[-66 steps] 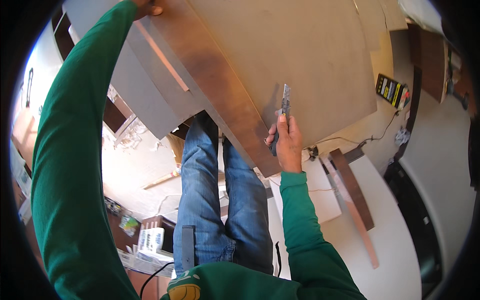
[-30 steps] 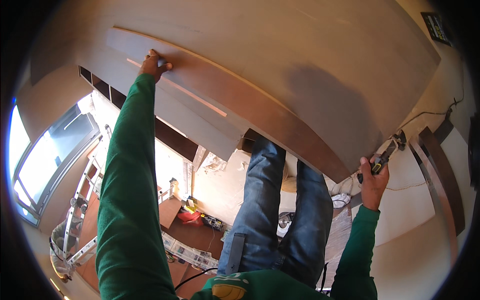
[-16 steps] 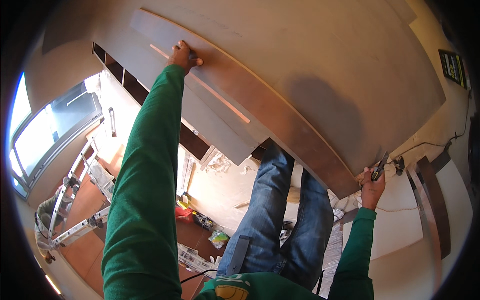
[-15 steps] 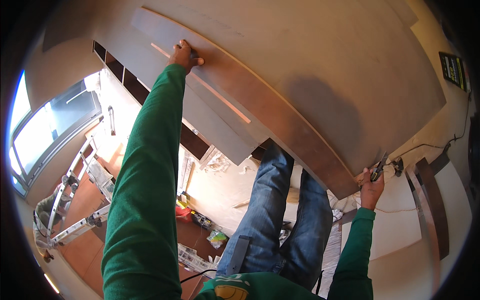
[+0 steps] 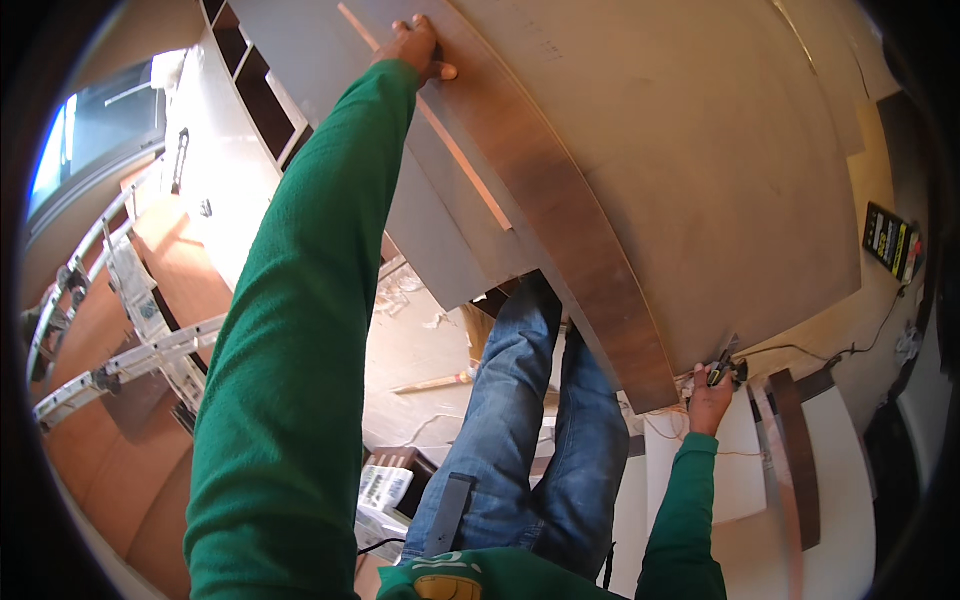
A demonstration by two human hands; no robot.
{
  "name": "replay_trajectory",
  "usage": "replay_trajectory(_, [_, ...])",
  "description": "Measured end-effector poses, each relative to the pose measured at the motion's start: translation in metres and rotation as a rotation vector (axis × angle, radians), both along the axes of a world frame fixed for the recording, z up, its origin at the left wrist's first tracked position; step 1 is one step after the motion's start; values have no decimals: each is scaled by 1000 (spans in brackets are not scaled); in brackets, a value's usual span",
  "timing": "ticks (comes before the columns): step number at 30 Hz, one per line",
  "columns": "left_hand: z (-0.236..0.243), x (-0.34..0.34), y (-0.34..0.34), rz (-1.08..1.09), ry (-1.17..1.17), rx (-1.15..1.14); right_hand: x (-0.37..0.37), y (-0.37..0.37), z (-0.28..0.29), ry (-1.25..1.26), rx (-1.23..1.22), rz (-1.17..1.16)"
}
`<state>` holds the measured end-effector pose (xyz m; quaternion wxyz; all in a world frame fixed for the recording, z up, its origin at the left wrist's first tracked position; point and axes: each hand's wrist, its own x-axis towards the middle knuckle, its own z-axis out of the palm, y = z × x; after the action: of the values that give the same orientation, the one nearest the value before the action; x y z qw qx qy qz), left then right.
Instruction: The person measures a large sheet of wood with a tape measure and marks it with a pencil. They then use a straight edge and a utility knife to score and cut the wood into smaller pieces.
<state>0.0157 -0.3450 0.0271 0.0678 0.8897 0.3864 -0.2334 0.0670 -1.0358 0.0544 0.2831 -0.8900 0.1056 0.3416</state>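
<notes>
A worker's left hand (image 5: 415, 48) spreads over the far stretch of a brown strip (image 5: 565, 195), which lies along a large grey panel (image 5: 740, 190) from the worker's twelve o'clock round to one; whether the fingers pinch or merely press, I cannot tell from here. At two o'clock, the right hand (image 5: 708, 402) is clasped around a utility knife (image 5: 718, 372), blade out. One-sided pressure could let the strip pivot; a careless inward swing could score its near end.
</notes>
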Motion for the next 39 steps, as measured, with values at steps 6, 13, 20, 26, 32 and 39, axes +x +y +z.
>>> replay_trajectory(6, [-3,2,5,132,51,-26,5,-15,-18,-35,-36,169])
replay_trajectory(13, [4,7,0,183,-52,-33,17,-27,-24,-2,-107,256])
replay_trajectory(20, [13,7,-11,215,-44,-60,24,10,0,146,-148,55])
replay_trajectory(26, [-1,1,-11,50,47,122,30,37,21,123,-326,132])
replay_trajectory(32, [-4,-8,-3,81,-80,89,35,88,52,-125,-379,376])
replay_trajectory(39, [16,16,-12,193,89,-104,48,171,69,90,-121,31])
